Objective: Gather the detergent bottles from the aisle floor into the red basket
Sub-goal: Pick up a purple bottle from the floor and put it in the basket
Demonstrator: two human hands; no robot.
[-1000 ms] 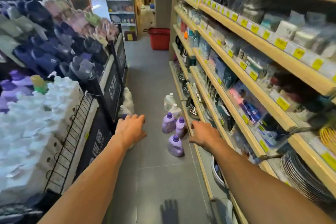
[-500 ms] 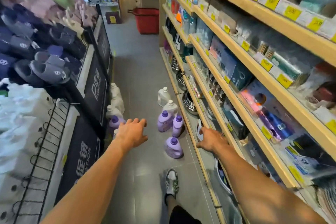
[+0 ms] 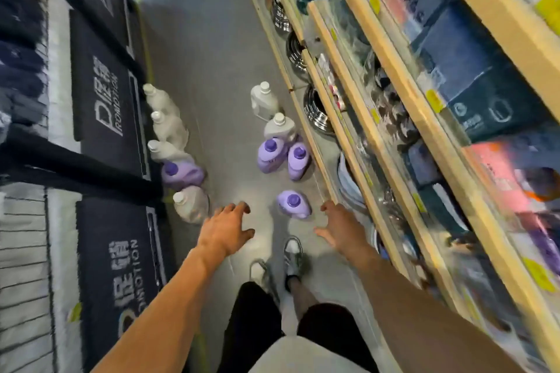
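Detergent bottles stand on the grey aisle floor in two groups. On the right are three purple bottles, the nearest [image 3: 294, 205] standing alone and a pair [image 3: 283, 155] behind it, plus two white bottles [image 3: 264, 100] further back. Along the left display stand several white bottles [image 3: 168, 126], a purple bottle [image 3: 181, 173] and a nearer white bottle [image 3: 191, 203]. My left hand [image 3: 225, 228] hovers empty with spread fingers just right of that white bottle. My right hand [image 3: 339, 225] hovers empty just right of the nearest purple bottle. The red basket is out of view.
Wooden shelves [image 3: 378, 118] packed with boxed goods and metal pans run along the right. A dark display stand with promotion signs [image 3: 112, 118] lines the left. My two feet in sneakers [image 3: 291, 257] stand on the floor just behind the hands.
I have walked forward and tilted my head down. The bottles now lie right below my hands, and the red basket at the aisle's far end has left the view. Both hands remain empty.
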